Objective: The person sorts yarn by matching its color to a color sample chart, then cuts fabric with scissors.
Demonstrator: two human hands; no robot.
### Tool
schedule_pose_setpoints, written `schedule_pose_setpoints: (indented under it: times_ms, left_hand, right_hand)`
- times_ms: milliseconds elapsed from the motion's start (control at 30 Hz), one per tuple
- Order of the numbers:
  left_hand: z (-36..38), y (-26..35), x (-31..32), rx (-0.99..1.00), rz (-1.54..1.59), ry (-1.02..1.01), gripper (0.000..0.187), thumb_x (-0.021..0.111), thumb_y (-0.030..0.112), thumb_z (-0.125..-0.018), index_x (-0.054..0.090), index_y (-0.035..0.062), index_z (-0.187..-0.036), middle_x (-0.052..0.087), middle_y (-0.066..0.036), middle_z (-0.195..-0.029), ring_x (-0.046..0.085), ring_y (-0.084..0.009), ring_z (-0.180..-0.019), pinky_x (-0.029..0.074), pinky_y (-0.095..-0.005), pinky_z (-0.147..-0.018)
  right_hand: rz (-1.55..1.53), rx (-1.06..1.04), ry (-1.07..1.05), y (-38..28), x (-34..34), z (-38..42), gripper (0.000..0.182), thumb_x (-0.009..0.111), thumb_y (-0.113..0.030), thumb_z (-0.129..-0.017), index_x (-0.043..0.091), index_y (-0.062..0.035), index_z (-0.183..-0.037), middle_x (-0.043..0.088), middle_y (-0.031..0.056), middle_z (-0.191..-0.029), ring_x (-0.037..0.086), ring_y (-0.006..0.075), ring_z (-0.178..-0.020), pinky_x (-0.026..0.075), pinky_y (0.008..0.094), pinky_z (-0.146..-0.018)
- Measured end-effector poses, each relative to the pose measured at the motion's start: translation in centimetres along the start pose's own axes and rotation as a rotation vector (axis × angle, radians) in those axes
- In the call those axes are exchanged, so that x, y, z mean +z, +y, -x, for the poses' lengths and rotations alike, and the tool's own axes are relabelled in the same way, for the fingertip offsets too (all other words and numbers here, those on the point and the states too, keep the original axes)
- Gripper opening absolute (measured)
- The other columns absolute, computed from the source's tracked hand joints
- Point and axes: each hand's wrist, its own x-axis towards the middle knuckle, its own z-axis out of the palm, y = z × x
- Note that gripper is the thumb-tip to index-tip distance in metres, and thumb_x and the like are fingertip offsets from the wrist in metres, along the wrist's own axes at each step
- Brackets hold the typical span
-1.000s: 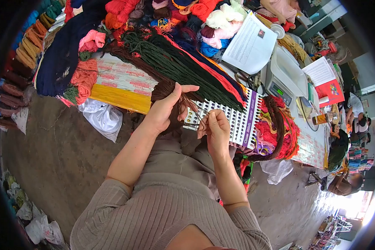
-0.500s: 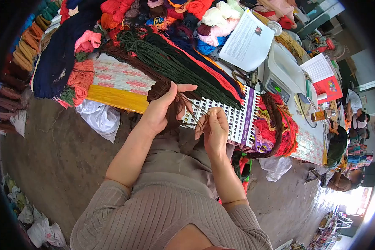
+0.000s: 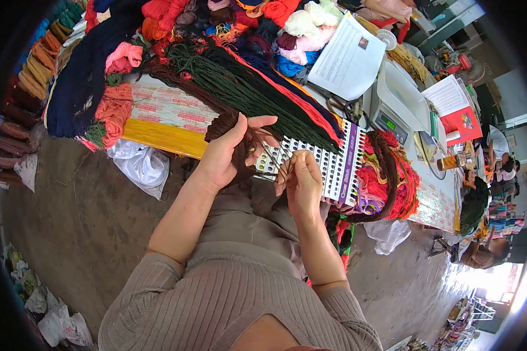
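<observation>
A bundle of dark brown yarn (image 3: 221, 126) is held in my left hand (image 3: 223, 153), its thumb and fingers bent round it. Several thin brown strands stretch from the bundle across to my right hand (image 3: 302, 175), which pinches them between thumb and fingertips. Just beyond both hands lies a white card with rows of holes and a purple edge (image 3: 346, 169). Long dark green yarn (image 3: 246, 99) and pink strands (image 3: 298, 108) lie over that card. The far ends of the strands inside my right fingers are hidden.
Colourful yarn (image 3: 386, 175) is piled at the card's right. Behind stand a printed sheet (image 3: 348, 55), scissors (image 3: 352, 110) and a digital scale (image 3: 392, 117). A white plastic bag (image 3: 139, 167) hangs below the table's yellow edge (image 3: 164, 137). Other people (image 3: 503, 167) are at the far right.
Both hands stay in nearly the same place. The brown strands between them have shifted slightly, and the left fingers have moved a little around the bundle.
</observation>
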Motion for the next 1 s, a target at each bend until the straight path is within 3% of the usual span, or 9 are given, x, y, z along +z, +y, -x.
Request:
schedule_pose_setpoints:
  times_ms: [267,633,700,733,800,833,900,933,1000]
  left_hand:
    - [0.1,0.3,0.2,-0.030,-0.030,-0.007,0.054,0.032,0.045,-0.097,0.048,0.0041,-0.127,0.065,-0.009,-0.099,0.053,-0.0048,-0.074,0.033,-0.0168,-0.050]
    - [0.3,0.7,0.0,-0.045,-0.017,-0.027,0.053,0.030,0.045,-0.097,0.050,0.0052,-0.126,0.064,-0.008,-0.099,0.052,-0.0058,-0.076,0.033,-0.0162,-0.049]
    - [0.6,0.6,0.0,-0.033,-0.164,0.021,0.054,0.030,0.045,-0.097,0.050,0.0038,-0.125,0.065,-0.007,-0.095,0.053,-0.0061,-0.074,0.032,-0.0166,-0.048]
    - [0.9,1.0,0.7,-0.091,-0.219,0.109,0.053,0.031,0.044,-0.097,0.056,0.0018,-0.117,0.061,-0.003,-0.072,0.049,-0.0062,-0.059,0.030,-0.0177,-0.046]
    - [1.6,1.2,-3.1,-0.339,-0.199,-0.204,0.053,0.032,0.043,-0.097,0.060,-0.0007,-0.108,0.050,0.002,-0.053,0.037,-0.0059,-0.042,0.027,-0.0193,-0.043]
    - [2.5,1.9,-4.2,-0.319,-0.271,-0.197,0.050,0.035,0.041,-0.097,0.062,-0.0010,-0.095,0.034,0.006,-0.043,0.024,-0.0040,-0.036,0.022,-0.0197,-0.039]
    - [3.6,2.5,-8.3,-0.234,0.118,-0.105,0.039,0.042,0.034,-0.097,0.055,0.0043,-0.075,0.025,0.009,-0.044,0.020,-0.0016,-0.035,0.016,-0.0184,-0.034]
    - [4.7,3.6,-10.1,-0.169,0.170,0.171,0.035,0.042,0.031,-0.097,0.052,0.0068,-0.073,0.026,0.010,-0.044,0.021,-0.0023,-0.035,0.018,-0.0186,-0.033]
    - [6.8,5.4,-17.6,-0.073,0.381,0.319,0.027,0.041,0.024,-0.097,0.049,0.0097,-0.077,0.025,0.008,-0.045,0.022,-0.0037,-0.034,0.019,-0.0195,-0.033]
  right_hand:
    - [0.011,0.222,-0.132,-0.9,-0.3,0.3,0.022,0.049,-0.022,-0.095,0.052,-0.0011,-0.093,0.052,0.0036,-0.066,0.049,0.0117,-0.050,0.041,0.0226,-0.047]
    - [0.080,0.203,-0.156,-0.8,-0.3,0.5,0.020,0.050,-0.021,-0.095,0.051,-0.0016,-0.089,0.049,0.0008,-0.066,0.045,0.0090,-0.053,0.036,0.0214,-0.047]
    - [0.510,0.099,-0.205,-0.9,-0.3,0.9,0.016,0.055,-0.016,-0.092,0.054,-0.0005,-0.089,0.051,0.0005,-0.067,0.049,0.0101,-0.058,0.039,0.0233,-0.051]
    - [0.734,-0.017,-0.217,-1.1,0.0,1.1,0.014,0.057,-0.014,-0.090,0.054,-0.0003,-0.089,0.052,0.0014,-0.067,0.051,0.0113,-0.060,0.041,0.0245,-0.053]
    - [0.967,-0.300,-0.111,-3.2,0.2,1.1,0.009,0.057,-0.007,-0.088,0.054,0.0008,-0.092,0.059,0.0088,-0.078,0.055,0.0159,-0.068,0.044,0.0271,-0.062]
    - [0.929,-0.399,-0.070,-4.6,0.1,0.7,0.006,0.054,-0.004,-0.088,0.055,0.0004,-0.092,0.059,0.0097,-0.085,0.056,0.0164,-0.074,0.044,0.0269,-0.066]
    - [0.898,-0.629,-0.058,-8.1,-1.4,-0.4,0.008,0.052,-0.007,-0.090,0.055,0.0000,-0.088,0.061,0.0095,-0.095,0.057,0.0187,-0.085,0.045,0.0298,-0.079]
    - [0.795,-0.616,-0.003,-10.0,-1.9,-0.4,0.016,0.049,-0.016,-0.093,0.055,-0.0007,-0.089,0.061,0.0125,-0.102,0.058,0.0219,-0.094,0.045,0.0325,-0.085]
    - [-0.001,-0.534,-0.161,-13.3,-4.7,-1.1,0.030,0.045,-0.027,-0.095,0.054,0.0017,-0.094,0.060,0.0196,-0.105,0.057,0.0301,-0.102,0.043,0.0415,-0.092]
